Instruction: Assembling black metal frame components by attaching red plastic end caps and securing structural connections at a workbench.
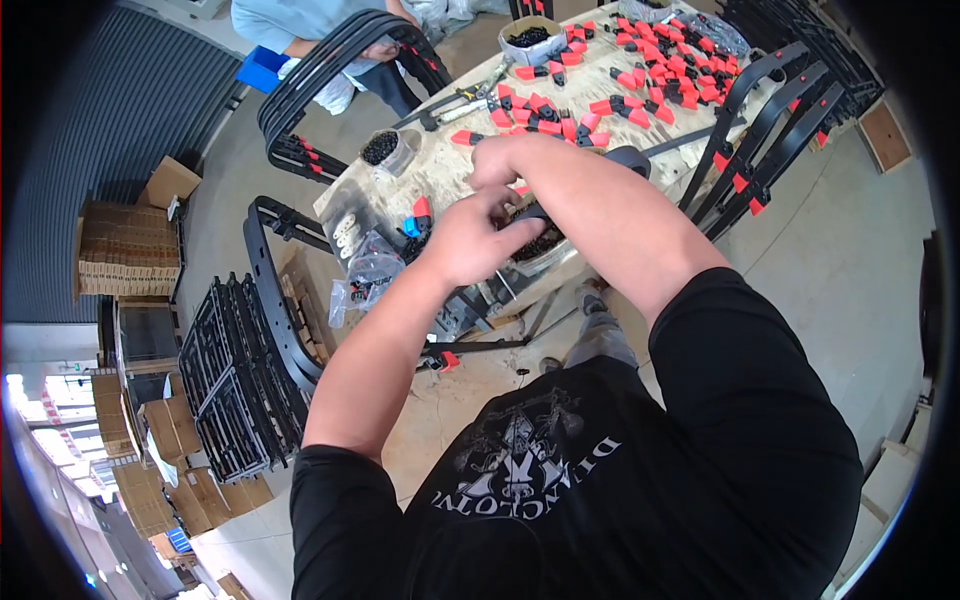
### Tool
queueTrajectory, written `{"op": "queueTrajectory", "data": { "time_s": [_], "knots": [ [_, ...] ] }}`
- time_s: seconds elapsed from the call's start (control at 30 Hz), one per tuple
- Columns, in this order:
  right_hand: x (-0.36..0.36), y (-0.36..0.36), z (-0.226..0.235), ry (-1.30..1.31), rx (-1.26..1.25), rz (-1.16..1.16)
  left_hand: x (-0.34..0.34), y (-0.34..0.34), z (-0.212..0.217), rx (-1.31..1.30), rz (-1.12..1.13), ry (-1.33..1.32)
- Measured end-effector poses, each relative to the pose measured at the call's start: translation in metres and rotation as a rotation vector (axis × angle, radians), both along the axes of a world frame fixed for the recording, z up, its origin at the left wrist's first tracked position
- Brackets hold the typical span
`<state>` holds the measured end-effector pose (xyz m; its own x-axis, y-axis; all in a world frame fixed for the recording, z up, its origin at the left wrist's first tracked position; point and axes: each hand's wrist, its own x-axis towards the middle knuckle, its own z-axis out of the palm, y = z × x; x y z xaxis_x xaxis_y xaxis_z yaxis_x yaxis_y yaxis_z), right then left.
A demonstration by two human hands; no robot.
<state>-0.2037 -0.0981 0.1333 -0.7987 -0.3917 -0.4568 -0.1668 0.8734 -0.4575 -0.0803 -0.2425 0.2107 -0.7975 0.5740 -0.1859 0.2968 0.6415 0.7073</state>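
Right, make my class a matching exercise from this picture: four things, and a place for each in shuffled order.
Things
1. Left hand
2. Blue bin
3. Red-and-black pieces
4. Cardboard stack

Places
A. Beside the other worker
B. Near the grey ribbed wall
C. Next to a tub of dark parts
D. Scattered over the tabletop

Pairs: 1-C, 2-A, 3-D, 4-B

The plastic clips at one o'clock are red and black, the plywood counter pale with grey smudges. The T-shirt is black, printed white; stacked cartons at nine o'clock are brown.
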Motion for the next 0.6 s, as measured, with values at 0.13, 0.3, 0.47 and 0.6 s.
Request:
{"op": "queueTrajectory", "data": {
  "time_s": [0.13,0.3,0.47,0.6],
  "knots": [
    [0.004,0.006,0.004,0.027,-0.014,-0.035,0.003,-0.062,0.0,0.265,0.259,-0.06],
    [0.006,0.002,0.012,0.004,-0.001,-0.047,0.032,-0.083,-0.006,0.283,0.345,-0.348],
    [0.005,0.006,0.009,0.134,-0.03,-0.076,0.028,-0.072,-0.003,0.14,0.313,-0.291],
    [0.001,0.009,0.003,0.401,-0.155,-0.176,0.029,-0.066,-0.004,0.052,0.318,-0.231]
  ]
}}
